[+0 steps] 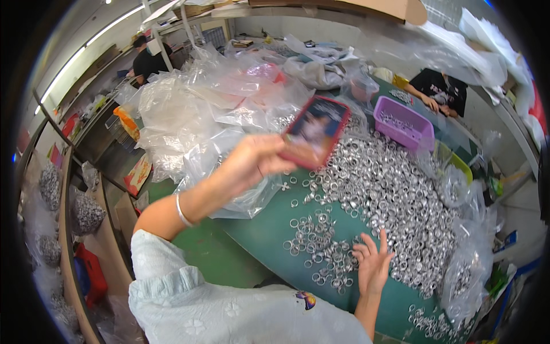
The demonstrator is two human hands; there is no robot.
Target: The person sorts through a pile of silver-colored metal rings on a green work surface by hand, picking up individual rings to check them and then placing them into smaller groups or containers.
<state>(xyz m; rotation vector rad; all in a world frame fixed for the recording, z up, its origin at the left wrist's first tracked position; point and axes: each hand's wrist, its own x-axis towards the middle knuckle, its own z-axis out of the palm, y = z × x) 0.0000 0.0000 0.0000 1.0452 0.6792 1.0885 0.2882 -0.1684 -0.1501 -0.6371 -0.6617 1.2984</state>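
My left hand (258, 159) is closed on the lower edge of a smartphone (316, 129) in a red case, raised above the table. Its screen is lit and slightly blurred. Over the table's near part, my right hand (373, 262) is open, its fingers spread and nothing visible in them. It is beside a small cluster of silver metal rings (321, 243) and the left edge of a big heap of similar rings (395, 198).
The green table (260, 235) carries crumpled clear plastic bags (189, 109) at the far left. Beyond the heap stand a purple basket (405, 123) and a yellow-green container (455, 163). One person (440, 92) sits across the table; another person (150, 57) is farther back left.
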